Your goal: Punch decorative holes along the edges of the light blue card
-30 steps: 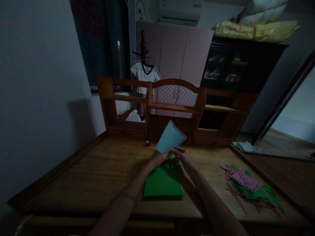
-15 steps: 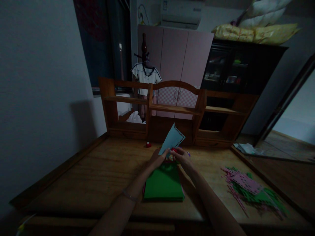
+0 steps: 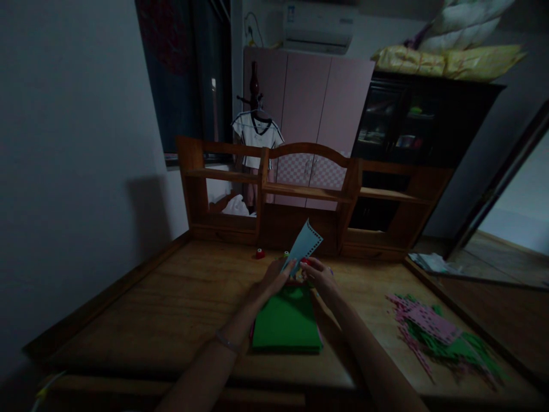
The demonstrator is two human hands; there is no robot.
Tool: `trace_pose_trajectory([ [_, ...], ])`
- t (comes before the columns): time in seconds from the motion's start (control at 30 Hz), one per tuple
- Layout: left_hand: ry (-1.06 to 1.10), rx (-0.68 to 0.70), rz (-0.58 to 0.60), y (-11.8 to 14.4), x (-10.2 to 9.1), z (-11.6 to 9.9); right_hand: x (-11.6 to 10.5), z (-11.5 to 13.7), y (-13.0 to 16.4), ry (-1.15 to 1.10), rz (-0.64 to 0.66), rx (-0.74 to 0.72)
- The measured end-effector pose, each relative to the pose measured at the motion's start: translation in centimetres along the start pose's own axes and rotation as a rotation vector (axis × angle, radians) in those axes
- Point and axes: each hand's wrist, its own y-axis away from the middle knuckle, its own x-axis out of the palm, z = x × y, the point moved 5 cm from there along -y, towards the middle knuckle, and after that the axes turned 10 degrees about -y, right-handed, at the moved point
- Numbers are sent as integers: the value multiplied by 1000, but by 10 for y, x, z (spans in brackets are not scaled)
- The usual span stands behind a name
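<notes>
Above the desk my left hand grips a light blue sheet of paper by its lower left part. A row of small dark holes runs along the sheet's top and right edges. My right hand is closed round a small red craft punch at the right edge of the sheet; the fingers partly cover it. Just below both hands lies a stack of green paper, with a little pink showing at its sides. Behind my left hand a small greenish punch-like piece peeks out.
Another small red punch stands farther back on the wooden desk. To the right is a heap of pink and green paper scraps. A wooden shelf unit borders the desk's far side, and a wall its left.
Both hands stay together at the blue sheet, which has shifted slightly right. The greenish piece behind my left hand shows more clearly. The whole view has moved a little.
</notes>
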Motion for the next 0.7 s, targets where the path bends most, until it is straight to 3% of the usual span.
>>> trace_pose_trajectory([
  [0.53, 29, 21, -8, -1, 1, 3, -3, 4, 0, -89, 13, 3],
  [0.7, 82, -77, -32, -2, 2, 12, -10, 5, -7, -122, -22, -15],
])
